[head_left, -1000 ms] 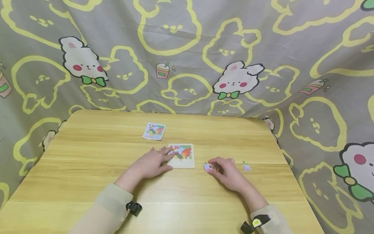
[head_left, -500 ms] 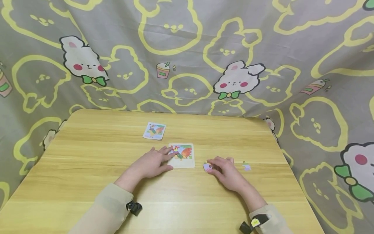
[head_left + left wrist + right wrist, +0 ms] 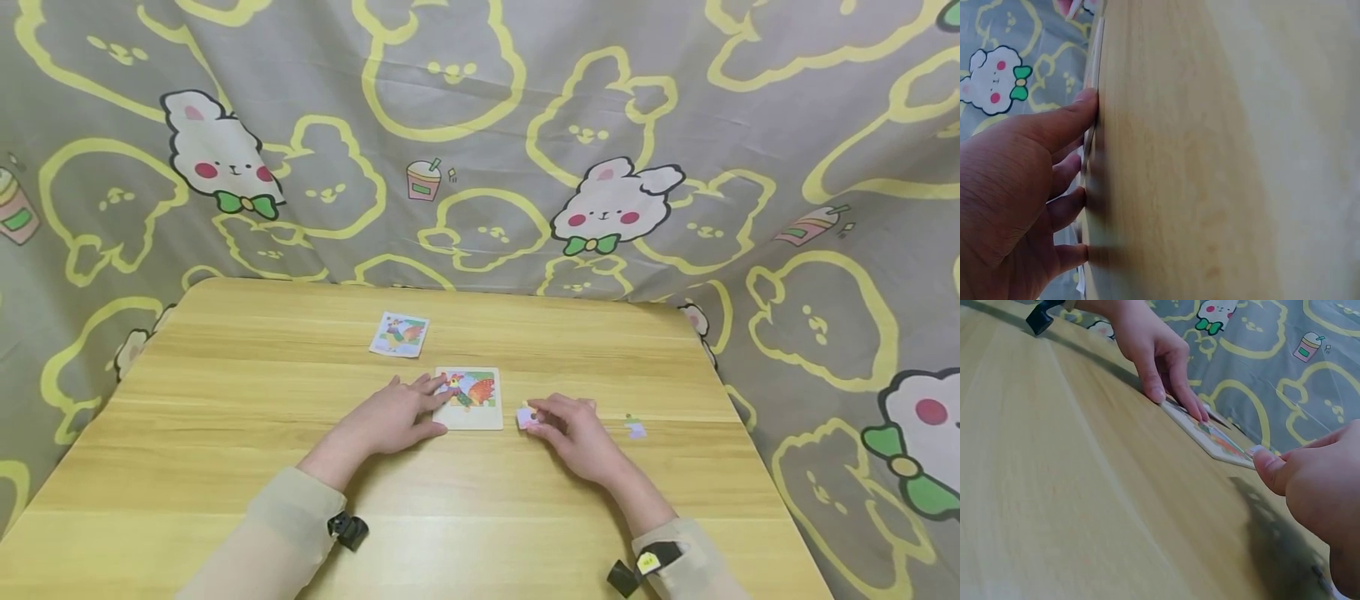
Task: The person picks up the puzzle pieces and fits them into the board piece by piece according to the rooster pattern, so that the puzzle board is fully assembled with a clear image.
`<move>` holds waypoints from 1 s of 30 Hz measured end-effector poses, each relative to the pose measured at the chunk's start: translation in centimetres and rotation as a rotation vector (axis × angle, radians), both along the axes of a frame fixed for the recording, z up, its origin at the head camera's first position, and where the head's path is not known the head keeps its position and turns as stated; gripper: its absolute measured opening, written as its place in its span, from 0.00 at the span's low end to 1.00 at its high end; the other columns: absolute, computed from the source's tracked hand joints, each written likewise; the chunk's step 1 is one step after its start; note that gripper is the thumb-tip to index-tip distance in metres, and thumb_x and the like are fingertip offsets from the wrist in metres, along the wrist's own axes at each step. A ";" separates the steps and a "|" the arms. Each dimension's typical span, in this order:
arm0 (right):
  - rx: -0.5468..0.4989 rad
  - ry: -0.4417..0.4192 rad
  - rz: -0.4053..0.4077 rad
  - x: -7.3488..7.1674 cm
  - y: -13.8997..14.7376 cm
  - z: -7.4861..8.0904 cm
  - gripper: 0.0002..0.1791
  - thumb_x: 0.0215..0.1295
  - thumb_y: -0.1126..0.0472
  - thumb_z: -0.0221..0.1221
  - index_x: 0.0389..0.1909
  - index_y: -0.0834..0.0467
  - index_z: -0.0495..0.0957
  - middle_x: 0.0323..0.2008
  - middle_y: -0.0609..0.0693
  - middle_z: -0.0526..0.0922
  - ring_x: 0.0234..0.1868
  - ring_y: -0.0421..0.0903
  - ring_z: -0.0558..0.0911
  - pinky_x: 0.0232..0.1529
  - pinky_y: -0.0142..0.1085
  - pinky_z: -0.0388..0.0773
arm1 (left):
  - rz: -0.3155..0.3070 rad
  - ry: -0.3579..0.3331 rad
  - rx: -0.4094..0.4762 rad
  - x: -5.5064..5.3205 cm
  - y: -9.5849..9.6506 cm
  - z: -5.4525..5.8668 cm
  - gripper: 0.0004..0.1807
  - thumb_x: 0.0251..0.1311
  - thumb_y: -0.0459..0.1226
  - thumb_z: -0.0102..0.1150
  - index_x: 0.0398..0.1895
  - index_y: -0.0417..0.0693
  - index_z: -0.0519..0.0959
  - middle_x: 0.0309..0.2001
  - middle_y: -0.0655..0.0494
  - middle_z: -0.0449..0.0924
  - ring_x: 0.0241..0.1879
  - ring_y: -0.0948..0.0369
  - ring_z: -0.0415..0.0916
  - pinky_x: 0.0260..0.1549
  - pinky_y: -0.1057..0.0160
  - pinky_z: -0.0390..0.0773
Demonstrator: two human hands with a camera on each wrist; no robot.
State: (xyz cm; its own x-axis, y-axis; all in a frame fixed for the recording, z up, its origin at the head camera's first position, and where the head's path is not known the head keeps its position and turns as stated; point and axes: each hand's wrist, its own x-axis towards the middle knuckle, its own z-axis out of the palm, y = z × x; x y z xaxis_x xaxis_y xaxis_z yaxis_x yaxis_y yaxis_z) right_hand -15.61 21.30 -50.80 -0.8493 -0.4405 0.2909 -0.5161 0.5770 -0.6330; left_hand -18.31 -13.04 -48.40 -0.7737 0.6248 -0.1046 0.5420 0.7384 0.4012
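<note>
A square puzzle board (image 3: pixel 480 420) with a pale frame lies mid-table, its upper part filled with a colourful rooster picture and its lower strip bare. My left hand (image 3: pixel 393 417) rests on the board's left side, fingers spread and fairly straight. In the left wrist view, the left thumb (image 3: pixel 1082 109) lies at the board's edge. To the right of the board, my right hand (image 3: pixel 576 433) pinches a lilac puzzle piece (image 3: pixel 527 419) between thumb and fingers. The right wrist view shows the right hand (image 3: pixel 1322 478) raised over the table, its shadow below.
A small picture card (image 3: pixel 400 336) with the same rooster lies behind the board to the left. Another puzzle piece (image 3: pixel 635 427), lilac and green, lies right of my right hand. A grey patterned curtain (image 3: pixel 480 150) hangs along the back and sides of the wooden table (image 3: pixel 465 517).
My right hand has shifted slightly left with the lilac puzzle piece, bringing it closer to the board. The left hand stays in place on the board.
</note>
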 end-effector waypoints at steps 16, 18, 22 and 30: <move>-0.047 0.002 0.042 -1.2 -3.8 0.3 0.21 0.64 0.63 0.73 0.58 0.62 0.86 0.35 0.37 0.82 0.32 0.36 0.75 0.50 0.47 0.58 | 0.024 -0.043 0.015 -0.2 0.1 0.2 0.36 0.73 0.54 0.63 0.80 0.53 0.69 0.82 0.51 0.57 0.80 0.44 0.53 0.73 0.29 0.50; -0.052 -0.002 0.044 -1.2 -4.3 0.4 0.22 0.64 0.63 0.74 0.58 0.62 0.86 0.34 0.37 0.82 0.32 0.36 0.75 0.50 0.47 0.58 | 0.022 -0.041 0.020 -0.2 0.1 0.2 0.36 0.73 0.54 0.63 0.79 0.52 0.69 0.81 0.50 0.57 0.80 0.43 0.54 0.73 0.29 0.50; -0.051 -0.021 0.045 -1.2 -5.1 0.5 0.22 0.64 0.62 0.74 0.58 0.61 0.86 0.33 0.36 0.80 0.32 0.36 0.75 0.50 0.48 0.57 | 0.027 -0.042 0.015 -0.2 0.2 0.3 0.36 0.73 0.54 0.64 0.79 0.52 0.70 0.81 0.51 0.58 0.79 0.43 0.54 0.73 0.29 0.52; -0.032 -0.020 0.060 -1.3 -6.8 0.4 0.23 0.66 0.59 0.73 0.60 0.61 0.85 0.30 0.36 0.79 0.30 0.34 0.74 0.50 0.48 0.56 | 0.039 -0.028 0.013 -0.2 0.3 0.3 0.36 0.72 0.55 0.65 0.78 0.53 0.72 0.80 0.50 0.61 0.78 0.43 0.57 0.73 0.30 0.54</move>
